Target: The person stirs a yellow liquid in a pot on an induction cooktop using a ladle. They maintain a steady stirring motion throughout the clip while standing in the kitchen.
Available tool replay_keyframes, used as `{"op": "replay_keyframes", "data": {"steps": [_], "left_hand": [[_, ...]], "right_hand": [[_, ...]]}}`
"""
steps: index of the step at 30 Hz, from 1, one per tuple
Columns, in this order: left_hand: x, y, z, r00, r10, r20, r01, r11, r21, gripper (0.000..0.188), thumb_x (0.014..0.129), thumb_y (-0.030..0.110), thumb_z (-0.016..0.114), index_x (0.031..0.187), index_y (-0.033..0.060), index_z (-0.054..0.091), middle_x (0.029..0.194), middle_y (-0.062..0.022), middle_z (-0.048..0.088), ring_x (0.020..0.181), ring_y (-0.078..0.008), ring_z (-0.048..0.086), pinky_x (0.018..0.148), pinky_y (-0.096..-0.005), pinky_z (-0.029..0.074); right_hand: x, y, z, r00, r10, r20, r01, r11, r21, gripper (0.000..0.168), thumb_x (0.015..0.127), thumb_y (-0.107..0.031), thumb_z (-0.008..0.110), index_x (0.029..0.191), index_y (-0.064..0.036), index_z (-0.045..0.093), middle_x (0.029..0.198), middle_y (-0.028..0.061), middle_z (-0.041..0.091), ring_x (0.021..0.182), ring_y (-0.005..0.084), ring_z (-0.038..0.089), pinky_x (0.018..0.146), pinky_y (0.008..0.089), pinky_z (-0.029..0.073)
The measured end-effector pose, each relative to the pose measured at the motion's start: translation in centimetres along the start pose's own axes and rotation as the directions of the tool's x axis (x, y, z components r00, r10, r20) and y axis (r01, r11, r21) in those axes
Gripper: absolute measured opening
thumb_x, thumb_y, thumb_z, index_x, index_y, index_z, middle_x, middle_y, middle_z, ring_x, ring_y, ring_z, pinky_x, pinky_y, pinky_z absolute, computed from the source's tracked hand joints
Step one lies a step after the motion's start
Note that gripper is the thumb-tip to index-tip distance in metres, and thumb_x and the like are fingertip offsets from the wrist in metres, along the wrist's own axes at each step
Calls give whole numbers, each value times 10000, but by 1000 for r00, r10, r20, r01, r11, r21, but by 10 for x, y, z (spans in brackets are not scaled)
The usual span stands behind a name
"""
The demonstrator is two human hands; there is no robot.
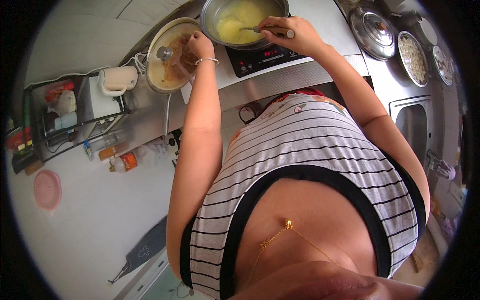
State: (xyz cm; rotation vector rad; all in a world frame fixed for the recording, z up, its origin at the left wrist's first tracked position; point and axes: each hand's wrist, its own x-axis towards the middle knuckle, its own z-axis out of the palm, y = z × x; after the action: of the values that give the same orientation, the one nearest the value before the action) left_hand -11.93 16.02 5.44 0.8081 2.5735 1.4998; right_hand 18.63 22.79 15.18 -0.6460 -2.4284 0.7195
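The wooden handle of a metal utensil (276, 31) is in my right hand (300, 33). Its metal end dips into pale yellow liquid (240, 20) inside a large metal pot (210, 30). That pot sits on a black induction cooker (243, 63) with lit red digits. My left hand (201, 44), wearing a bracelet, has curled fingers between this pot and a pan's glass lid (159, 73). Whether it grips a pot handle or only rests there is hidden. Brown food shows through the lid, which has a round knob (165, 53).
To the right stand a domed steel lid (372, 33), a bowl of pale cut food (412, 58) and a sink (410, 120). Leftward are a cream electric kettle (119, 79), a black-framed rack (60, 107) and bottles (125, 162). The covered pan's handle (167, 116) juts towards me.
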Motion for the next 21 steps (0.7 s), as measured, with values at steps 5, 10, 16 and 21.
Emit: {"op": "replay_keyframes", "data": {"steps": [5,10,16,21], "left_hand": [[3,-2,-1,1000,16,-8,-15,999,42,476,983,265,448,976,-139,700,982,-360,690,934,-533,647,857,-545,496],[2,-4,1,999,41,-31,-40,999,28,485,987,275,440,977,-132,702,996,-362,687,953,-533,645,878,-549,491],[-5,15,-9,996,-66,62,64,997,34,525,1014,323,448,1082,-140,685,1123,-352,681,1044,-522,625,943,-520,472],[2,-3,-2,998,-48,28,48,999,24,523,1019,326,441,1023,-136,686,1049,-348,687,980,-516,628,891,-532,473]], "right_hand": [[3,14,8,996,29,-88,-31,999,-16,302,949,-397,677,1169,-200,740,944,84,769,835,319,731,764,402,586],[5,20,-4,987,84,-137,-100,988,-115,325,934,-455,679,1138,-218,767,962,94,767,869,324,730,792,409,590],[3,-26,-62,987,143,-68,-147,987,-61,290,923,-390,707,1050,-136,768,856,127,753,790,328,725,728,413,571],[4,-46,-88,989,147,19,-144,982,-120,283,903,-371,710,993,-111,772,816,159,732,755,362,709,703,433,570]]}}
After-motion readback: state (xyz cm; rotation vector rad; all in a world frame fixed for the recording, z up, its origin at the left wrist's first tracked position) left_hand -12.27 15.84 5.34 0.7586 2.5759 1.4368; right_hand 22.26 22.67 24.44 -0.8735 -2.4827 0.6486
